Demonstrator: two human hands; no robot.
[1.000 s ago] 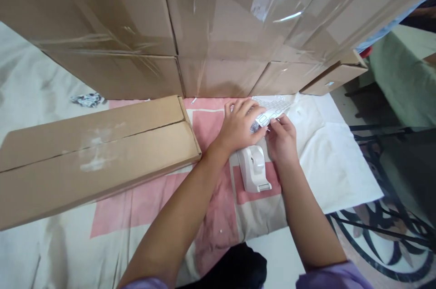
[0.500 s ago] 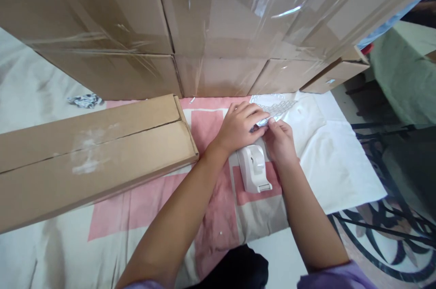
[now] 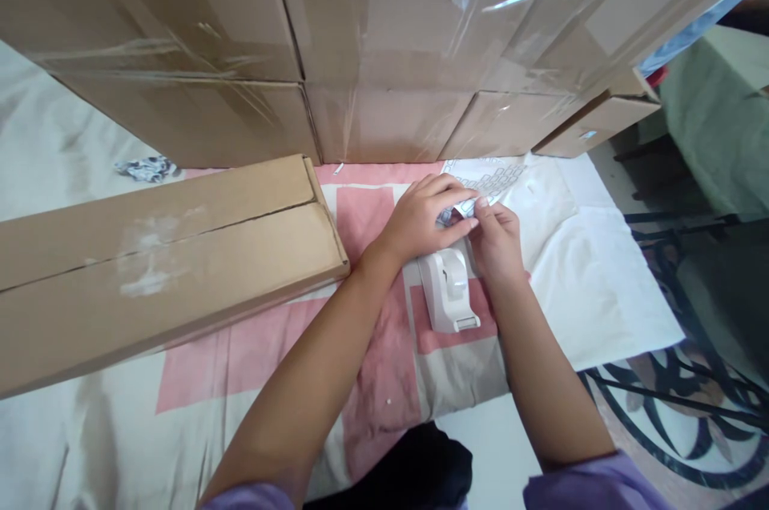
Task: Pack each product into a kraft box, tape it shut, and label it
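Note:
My left hand (image 3: 428, 214) lies over a sheet of patterned paper (image 3: 462, 210), with thumb and index finger on either side of a folded part of it. Beside it, my right hand (image 3: 498, 242) pinches the paper's edge between thumb and fingers. The paper is white with dark outlined shapes, and my hands hide much of it; whether something lies inside the fold I cannot tell. Just below my hands, a white tape dispenser (image 3: 448, 294) rests on the pink and cream cloth (image 3: 384, 358), its cutting edge toward me.
Large taped cardboard boxes (image 3: 384, 30) form a wall behind my hands. To the left lies a long flat cardboard box (image 3: 180, 254). A crumpled patterned scrap (image 3: 146, 168) sits beyond it. White cloth (image 3: 594, 286) covers the right side, above a patterned floor (image 3: 678, 422).
My left thumb and index finger have spread farther apart, showing more of the folded paper between them. My right hand keeps its pinch. The view has shifted slightly.

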